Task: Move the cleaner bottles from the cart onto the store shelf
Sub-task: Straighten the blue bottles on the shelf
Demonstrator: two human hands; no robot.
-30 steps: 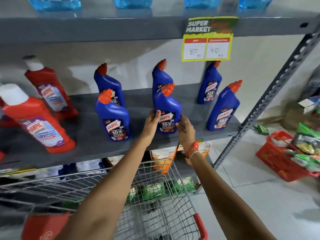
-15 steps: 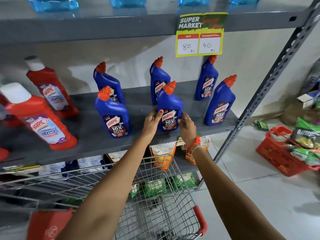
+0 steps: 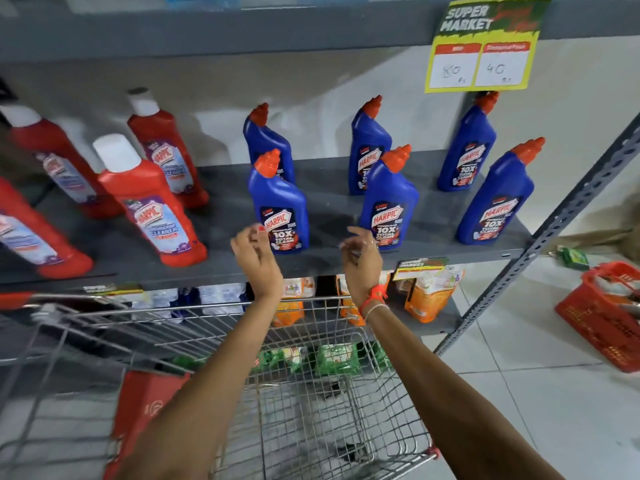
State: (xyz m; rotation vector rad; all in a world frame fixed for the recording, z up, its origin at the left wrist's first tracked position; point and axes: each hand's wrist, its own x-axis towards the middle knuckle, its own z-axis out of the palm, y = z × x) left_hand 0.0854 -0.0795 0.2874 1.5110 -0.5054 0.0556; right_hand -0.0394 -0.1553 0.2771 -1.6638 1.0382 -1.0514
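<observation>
I see bare grey shelf [image 3: 221,216] in the centre of the frame, a lane between the red bottles [image 3: 149,202] at left and the blue bottles [image 3: 280,209] at centre and right. Narrower gaps run between the three blue pairs. My left hand [image 3: 256,258] and right hand [image 3: 360,261] hang empty at the shelf's front edge, fingers loosely spread. Above, the upper shelf [image 3: 242,32] and price sign [image 3: 481,46] cap the headroom. The wire cart [image 3: 311,393] blocks the lower frame.
</observation>
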